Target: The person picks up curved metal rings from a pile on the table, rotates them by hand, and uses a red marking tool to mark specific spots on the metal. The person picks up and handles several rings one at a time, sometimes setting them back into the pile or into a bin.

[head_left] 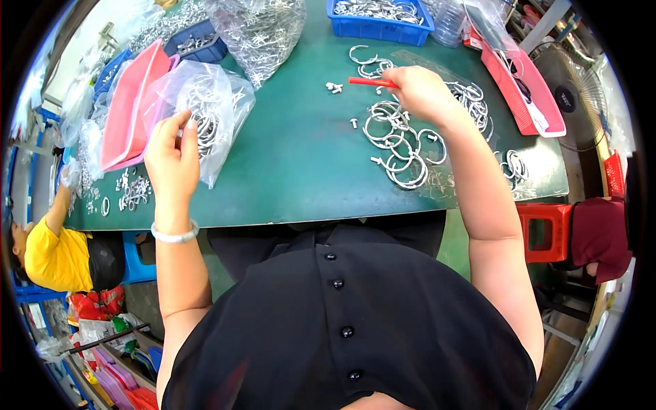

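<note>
My right hand point(422, 94) is closed around a thin red stick point(372, 83), which points left over the table. Under and beside that hand lies a loose heap of silvery metal rings point(403, 160), some overlapping, with small metal fittings point(334, 88) scattered to their left. At the left, my left hand point(172, 152) is at the edge of a clear plastic bag point(229, 113) with more metal rings inside. Its fingers are bent, with a gap between thumb and forefinger, and nothing shows between them.
Pink baskets point(130, 109) stand at the left, and a pink basket point(523, 89) at the right, near a fan point(581, 99). A blue bin point(379, 27) of metal parts and a large bag point(260, 34) of fittings sit at the back. A person in yellow point(58, 249) works at the far left.
</note>
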`<control>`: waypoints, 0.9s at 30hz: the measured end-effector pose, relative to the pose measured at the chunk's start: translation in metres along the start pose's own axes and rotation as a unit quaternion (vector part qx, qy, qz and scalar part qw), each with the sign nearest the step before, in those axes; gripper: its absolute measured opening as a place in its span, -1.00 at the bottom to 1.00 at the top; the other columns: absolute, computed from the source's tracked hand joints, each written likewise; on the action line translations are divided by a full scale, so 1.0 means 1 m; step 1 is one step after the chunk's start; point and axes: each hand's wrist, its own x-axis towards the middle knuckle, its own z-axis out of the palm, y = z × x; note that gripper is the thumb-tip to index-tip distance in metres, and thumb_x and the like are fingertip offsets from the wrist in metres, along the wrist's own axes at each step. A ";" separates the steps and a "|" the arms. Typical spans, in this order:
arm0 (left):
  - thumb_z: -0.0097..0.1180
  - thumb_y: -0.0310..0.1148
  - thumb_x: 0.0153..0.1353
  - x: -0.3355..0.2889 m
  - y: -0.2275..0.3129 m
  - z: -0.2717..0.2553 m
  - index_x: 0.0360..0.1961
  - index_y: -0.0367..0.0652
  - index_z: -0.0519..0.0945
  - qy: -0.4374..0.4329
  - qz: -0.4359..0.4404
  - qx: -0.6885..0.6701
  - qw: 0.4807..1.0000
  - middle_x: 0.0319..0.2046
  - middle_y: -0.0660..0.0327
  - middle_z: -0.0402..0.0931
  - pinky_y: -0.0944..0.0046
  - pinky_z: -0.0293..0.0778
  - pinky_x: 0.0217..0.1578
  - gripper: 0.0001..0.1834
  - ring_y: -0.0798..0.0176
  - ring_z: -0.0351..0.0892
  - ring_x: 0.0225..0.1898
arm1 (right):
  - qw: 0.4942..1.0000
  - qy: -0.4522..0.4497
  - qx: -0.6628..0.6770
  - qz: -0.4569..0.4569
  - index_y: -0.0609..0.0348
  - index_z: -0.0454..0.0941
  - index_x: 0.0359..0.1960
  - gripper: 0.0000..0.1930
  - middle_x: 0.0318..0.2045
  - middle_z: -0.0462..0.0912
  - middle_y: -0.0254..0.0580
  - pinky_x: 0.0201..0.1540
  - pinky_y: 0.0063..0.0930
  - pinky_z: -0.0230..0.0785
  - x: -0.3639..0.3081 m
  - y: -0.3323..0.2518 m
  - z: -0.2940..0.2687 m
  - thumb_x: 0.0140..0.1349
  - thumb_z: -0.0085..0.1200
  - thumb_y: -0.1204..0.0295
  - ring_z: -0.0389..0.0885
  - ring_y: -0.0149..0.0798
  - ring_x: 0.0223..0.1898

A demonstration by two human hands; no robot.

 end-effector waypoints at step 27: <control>0.07 -0.50 0.04 -0.059 0.042 0.021 -0.32 -0.30 0.54 -0.171 -0.066 -0.151 0.971 -0.59 0.22 0.41 0.45 0.28 -0.56 -0.85 0.41 0.31 -0.62 | 0.986 -0.091 -0.140 0.004 0.19 0.51 -0.51 -0.87 -0.52 0.54 -0.04 -0.32 -0.19 0.35 -0.022 -0.004 -0.026 -0.09 -0.11 0.57 0.51 -0.01 -0.37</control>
